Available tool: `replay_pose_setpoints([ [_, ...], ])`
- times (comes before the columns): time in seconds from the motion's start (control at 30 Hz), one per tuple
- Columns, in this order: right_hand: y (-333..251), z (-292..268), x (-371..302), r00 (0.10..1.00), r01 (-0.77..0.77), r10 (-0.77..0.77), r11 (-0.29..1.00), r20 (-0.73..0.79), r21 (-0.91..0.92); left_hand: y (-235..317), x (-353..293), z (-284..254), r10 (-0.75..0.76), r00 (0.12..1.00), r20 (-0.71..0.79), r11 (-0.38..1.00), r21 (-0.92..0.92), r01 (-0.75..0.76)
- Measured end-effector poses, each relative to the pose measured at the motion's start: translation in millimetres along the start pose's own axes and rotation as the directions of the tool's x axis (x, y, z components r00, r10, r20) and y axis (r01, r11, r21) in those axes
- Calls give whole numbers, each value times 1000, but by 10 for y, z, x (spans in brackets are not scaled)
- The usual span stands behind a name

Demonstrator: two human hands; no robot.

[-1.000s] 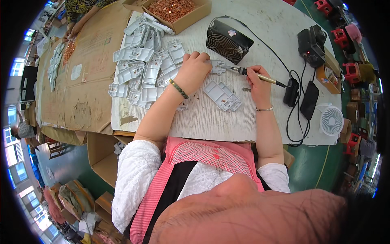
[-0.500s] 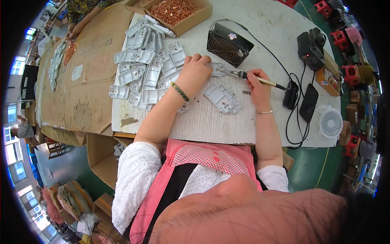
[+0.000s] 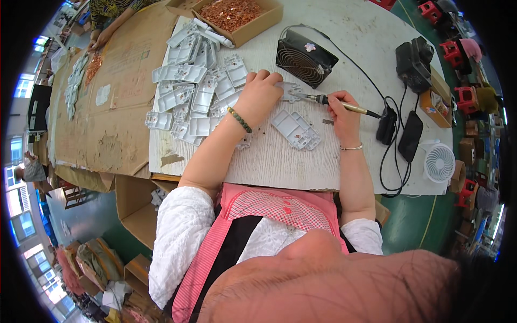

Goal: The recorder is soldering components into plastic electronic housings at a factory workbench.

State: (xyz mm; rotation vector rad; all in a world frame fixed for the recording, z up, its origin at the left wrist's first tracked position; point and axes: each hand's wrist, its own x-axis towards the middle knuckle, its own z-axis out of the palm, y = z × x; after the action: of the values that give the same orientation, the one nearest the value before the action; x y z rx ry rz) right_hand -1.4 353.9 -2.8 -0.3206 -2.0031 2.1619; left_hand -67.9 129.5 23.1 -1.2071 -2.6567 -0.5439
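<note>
- The grey casing (image 3: 291,92) is lying at the left hand (image 3: 261,96), its right end showing; light pressure could be letting it slide.
- The left hand is covering the casing's left end with bent fingers; its fingertips are hiding, so how firmly they are closing cannot be told. A slip of the iron could be burning them.
- The right hand (image 3: 344,110) is gripping the soldering iron (image 3: 351,107) by its handle, tip pointing at the casing. Whether tip and casing are touching cannot be told; long contact could be melting plastic.
- The loose casing (image 3: 291,128) is lying nearer the body; a dropped iron could be scorching it or the worktop (image 3: 258,167).
- The black fan (image 3: 302,62) is standing just beyond; a jolting right hand could be striking it.
- The casing pile (image 3: 202,99) is crowding the left forearm; a sideways elbow could be toppling pieces.
</note>
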Motion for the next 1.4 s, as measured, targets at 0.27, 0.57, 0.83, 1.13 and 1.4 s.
replay_pose_setpoints([
  [0.27, 12, -71, 45, 996, 13, 28, 889, -83, 457, -99, 3, -77, -83, 992, 100, 969, -226, 104],
  [0.57, 39, -71, 42, 997, 23, 11, 892, -71, 451, -336, -77, -79, -476, 877, -67, 817, 335, 470],
  [0.83, 31, -73, 40, 999, 23, -3, 917, -52, 398, -218, -66, -97, -287, 957, 46, 945, 177, 275],
  [1.13, 10, -39, 29, 1000, -7, 15, 947, -21, 321, -173, -37, -49, -24, 999, 39, 999, -39, 26],
  [1.4, -5, -19, 1, 999, 14, -13, 1000, -29, 22, -102, 7, -39, 46, 997, 56, 991, -125, -39],
])
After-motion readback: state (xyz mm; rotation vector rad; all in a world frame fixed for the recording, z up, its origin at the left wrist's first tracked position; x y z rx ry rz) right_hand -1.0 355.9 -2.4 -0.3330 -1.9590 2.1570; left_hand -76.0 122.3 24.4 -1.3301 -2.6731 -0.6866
